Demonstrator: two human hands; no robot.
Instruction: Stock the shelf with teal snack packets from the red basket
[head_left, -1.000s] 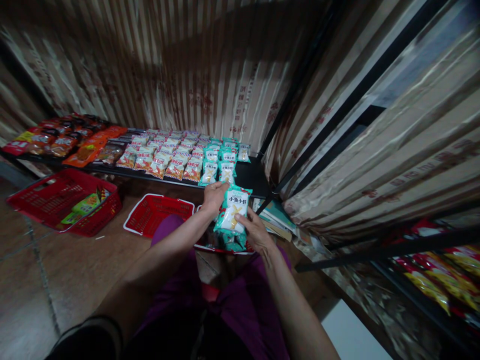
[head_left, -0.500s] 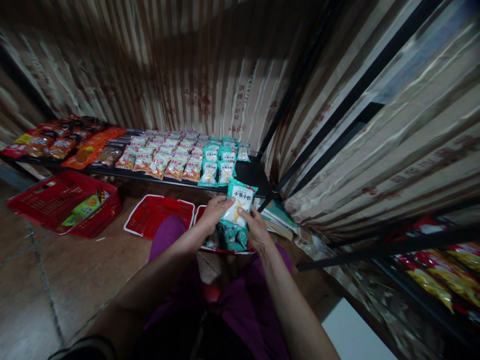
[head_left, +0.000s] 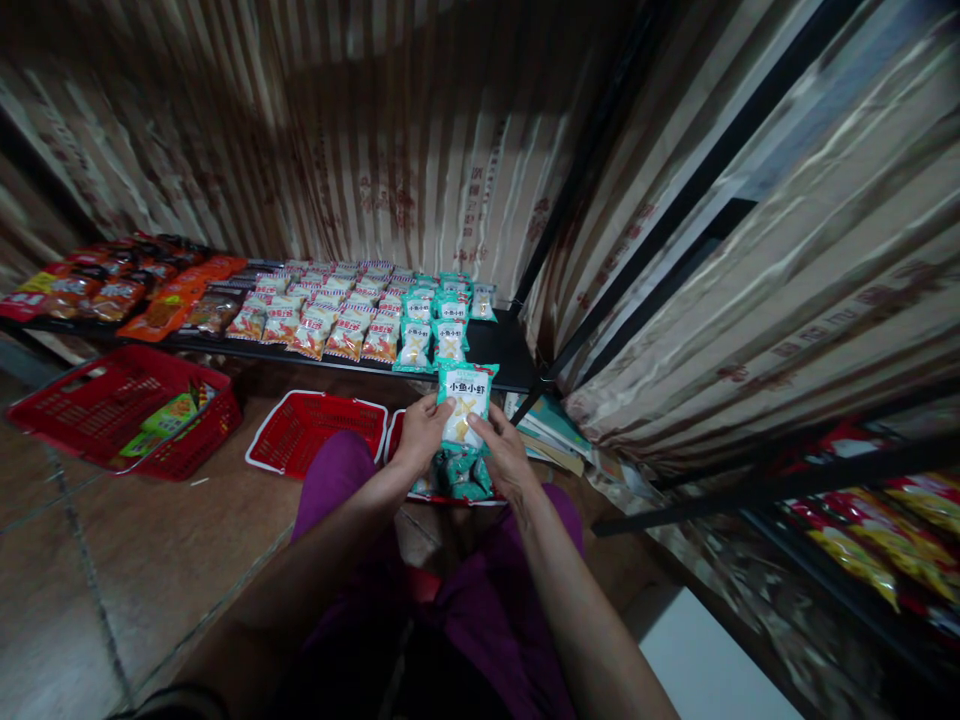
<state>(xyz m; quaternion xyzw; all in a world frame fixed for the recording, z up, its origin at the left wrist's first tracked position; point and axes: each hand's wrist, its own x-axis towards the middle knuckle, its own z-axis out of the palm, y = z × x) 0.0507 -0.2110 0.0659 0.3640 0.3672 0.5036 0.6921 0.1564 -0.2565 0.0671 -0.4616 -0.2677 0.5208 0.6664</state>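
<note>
Between both hands is a teal and white snack bag [head_left: 466, 405], held upright with its printed front toward me. My left hand [head_left: 424, 432] grips its left side, thumb on the front. On its right side my right hand [head_left: 504, 448] is closed the same way. Below the bag, more teal snack bags [head_left: 466, 474] lie in a red basket [head_left: 393, 432] between my knees, partly hidden by my hands. Just beyond, rows of teal bags [head_left: 450, 342] stand at the right part of the black shelf [head_left: 506, 352].
Left of the teal rows are white and orange snack bags [head_left: 346, 332] and orange packets [head_left: 169, 300]. On the floor stand a red basket [head_left: 315, 430] and another basket [head_left: 67, 400] holding green packets [head_left: 169, 420]. Black posts [head_left: 570, 340] and papers [head_left: 551, 430] are at the right.
The held snack bag has shifted slightly left and turned more upright, both hands still gripping it. The whole view has moved a little.
</note>
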